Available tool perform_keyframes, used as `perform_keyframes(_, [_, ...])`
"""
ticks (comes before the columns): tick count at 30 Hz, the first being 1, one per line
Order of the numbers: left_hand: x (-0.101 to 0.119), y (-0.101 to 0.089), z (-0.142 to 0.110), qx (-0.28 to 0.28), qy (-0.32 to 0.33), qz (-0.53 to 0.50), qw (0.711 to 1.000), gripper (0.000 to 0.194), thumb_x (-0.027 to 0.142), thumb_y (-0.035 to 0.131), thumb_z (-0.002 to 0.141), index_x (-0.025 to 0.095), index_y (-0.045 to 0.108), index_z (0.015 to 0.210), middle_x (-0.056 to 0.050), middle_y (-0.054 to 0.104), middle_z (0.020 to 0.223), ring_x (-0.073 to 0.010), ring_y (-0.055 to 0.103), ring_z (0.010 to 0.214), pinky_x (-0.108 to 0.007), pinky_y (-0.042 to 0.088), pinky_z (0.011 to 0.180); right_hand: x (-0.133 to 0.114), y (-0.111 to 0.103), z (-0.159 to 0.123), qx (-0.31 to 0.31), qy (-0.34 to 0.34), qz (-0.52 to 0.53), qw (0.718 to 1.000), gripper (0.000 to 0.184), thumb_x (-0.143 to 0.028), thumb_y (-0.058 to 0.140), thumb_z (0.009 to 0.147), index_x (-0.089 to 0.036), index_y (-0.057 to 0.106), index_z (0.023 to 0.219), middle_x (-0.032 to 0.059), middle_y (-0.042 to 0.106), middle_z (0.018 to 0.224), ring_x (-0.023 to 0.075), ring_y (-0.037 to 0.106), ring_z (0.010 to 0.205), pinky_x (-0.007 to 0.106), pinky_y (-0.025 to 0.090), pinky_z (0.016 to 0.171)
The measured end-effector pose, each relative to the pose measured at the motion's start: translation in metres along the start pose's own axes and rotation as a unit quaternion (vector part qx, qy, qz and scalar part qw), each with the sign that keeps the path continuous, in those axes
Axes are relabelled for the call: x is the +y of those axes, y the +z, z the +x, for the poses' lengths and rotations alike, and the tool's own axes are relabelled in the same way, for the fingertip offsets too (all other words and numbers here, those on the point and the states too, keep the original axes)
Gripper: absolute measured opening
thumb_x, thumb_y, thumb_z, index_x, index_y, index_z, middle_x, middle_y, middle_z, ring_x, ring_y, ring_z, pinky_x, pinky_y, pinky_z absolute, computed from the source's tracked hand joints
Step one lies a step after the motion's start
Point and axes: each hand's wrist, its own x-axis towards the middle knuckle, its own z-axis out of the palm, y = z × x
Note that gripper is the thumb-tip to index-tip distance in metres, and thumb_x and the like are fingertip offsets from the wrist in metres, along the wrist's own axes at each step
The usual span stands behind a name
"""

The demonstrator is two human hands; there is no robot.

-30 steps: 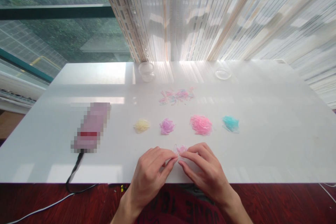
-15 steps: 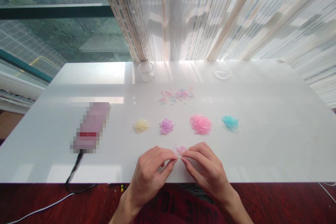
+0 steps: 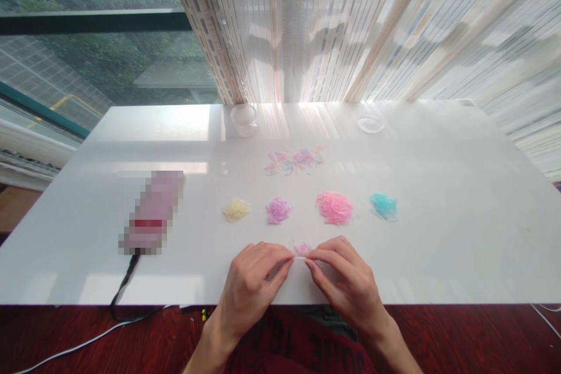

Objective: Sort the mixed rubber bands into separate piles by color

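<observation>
Between the pinched fingertips of my left hand [image 3: 256, 276] and my right hand [image 3: 346, 277] runs a short pale rubber band [image 3: 300, 258], drawn straight just above the table. Both hands are closed on its ends. Right behind the fingertips lies a small pile of pinkish-purple bands [image 3: 302, 248], partly hidden by my right fingers. Farther off, sorted piles form a row: yellow bands [image 3: 236, 209], purple bands [image 3: 279, 210], pink bands [image 3: 335, 207] and turquoise bands [image 3: 384, 206]. Behind the row, mixed-colour bands [image 3: 294, 160] lie loosely spread.
A clear round container [image 3: 244, 119] stands at the table's back edge, with a clear lid or dish [image 3: 370, 123] to its right. On the left of the white table [image 3: 456, 216] lies a blurred pinkish object [image 3: 153, 210] with a black cable [image 3: 127, 281]. Curtains [image 3: 302, 29] hang behind.
My fingertips have shifted slightly away from me and a little apart. The pale band now shows straight between them. My right thumb has closed toward its index finger. The piles look unchanged.
</observation>
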Motion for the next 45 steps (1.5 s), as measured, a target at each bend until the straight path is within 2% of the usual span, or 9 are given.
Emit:
perform_keyframes(3, [0.0,0.0,0.0,-0.001,0.001,-0.004,1.0,0.01,0.013,0.065,0.102,0.02,0.071,0.103,-0.002,0.079,0.091,-0.0171,0.07,0.079,-0.028,0.05,0.072,0.001,0.0,-0.001,-0.004,0.002,-0.003,1.0,0.016,-0.009,0.067,0.098,-0.02,0.071,0.108,0.0044,0.069,0.088,0.0185,0.064,0.082,0.031,0.058,0.071])
perform_keyframes(9, [0.003,0.0,-0.002,0.027,-0.015,-0.038,0.999,0.011,0.017,0.07,0.101,0.021,0.072,0.111,-0.001,0.076,0.085,-0.0127,0.058,0.061,-0.027,0.051,0.066,0.0,0.001,-0.001,-0.01,-0.005,0.001,1.0,0.016,-0.008,0.067,0.098,-0.02,0.071,0.108,0.0043,0.069,0.088,0.018,0.064,0.082,0.03,0.058,0.071])
perform_keyframes(17, [0.007,0.002,-0.001,0.026,-0.013,-0.081,0.996,0.013,0.012,0.069,0.1,0.021,0.075,0.106,-0.004,0.078,0.09,-0.0151,0.07,0.075,-0.025,0.056,0.066,0.0,0.001,-0.003,-0.024,-0.008,0.008,1.0,0.018,-0.01,0.066,0.098,-0.021,0.072,0.112,0.0051,0.07,0.09,0.019,0.065,0.082,0.032,0.059,0.07])
perform_keyframes(21, [0.008,0.001,-0.003,0.035,-0.037,-0.106,0.993,0.013,0.013,0.07,0.099,0.021,0.077,0.106,-0.004,0.078,0.088,-0.0138,0.068,0.07,-0.023,0.055,0.06,0.001,0.001,-0.003,-0.018,-0.004,0.011,1.0,0.021,-0.013,0.069,0.098,-0.022,0.071,0.117,0.0059,0.071,0.092,0.0201,0.066,0.083,0.033,0.06,0.07])
perform_keyframes(27, [0.008,0.001,-0.003,0.038,-0.053,-0.133,0.989,0.012,0.013,0.072,0.097,0.02,0.079,0.105,-0.004,0.078,0.088,-0.0116,0.062,0.064,-0.022,0.053,0.058,0.0,0.001,0.0,-0.016,-0.013,0.012,1.0,0.018,-0.009,0.066,0.098,-0.021,0.073,0.11,0.0048,0.071,0.087,0.0183,0.066,0.08,0.03,0.06,0.069])
perform_keyframes(37, [0.009,-0.003,0.001,0.072,-0.067,-0.101,0.99,0.01,0.014,0.071,0.097,0.021,0.079,0.099,-0.002,0.077,0.086,-0.0097,0.056,0.057,-0.022,0.054,0.059,-0.002,-0.001,-0.002,-0.026,-0.013,0.021,0.999,0.018,-0.01,0.067,0.096,-0.023,0.074,0.106,0.0049,0.069,0.087,0.0178,0.066,0.077,0.029,0.059,0.065])
perform_keyframes(41, [0.006,-0.001,0.001,0.065,-0.067,-0.082,0.992,0.012,0.014,0.071,0.097,0.022,0.079,0.102,-0.002,0.077,0.088,-0.0102,0.057,0.059,-0.022,0.052,0.058,-0.002,-0.001,-0.003,-0.023,-0.026,0.029,0.999,0.024,-0.007,0.068,0.094,-0.025,0.075,0.108,0.0064,0.071,0.095,0.0177,0.069,0.081,0.028,0.059,0.064])
perform_keyframes(45, [0.008,0.001,-0.001,0.052,-0.06,-0.083,0.993,0.011,0.014,0.071,0.098,0.021,0.079,0.102,-0.003,0.078,0.088,-0.0113,0.06,0.061,-0.022,0.052,0.058,-0.002,-0.002,-0.001,-0.013,-0.045,0.035,0.998,0.025,-0.004,0.067,0.095,-0.023,0.073,0.11,0.0079,0.075,0.097,0.0191,0.071,0.084,0.031,0.062,0.07])
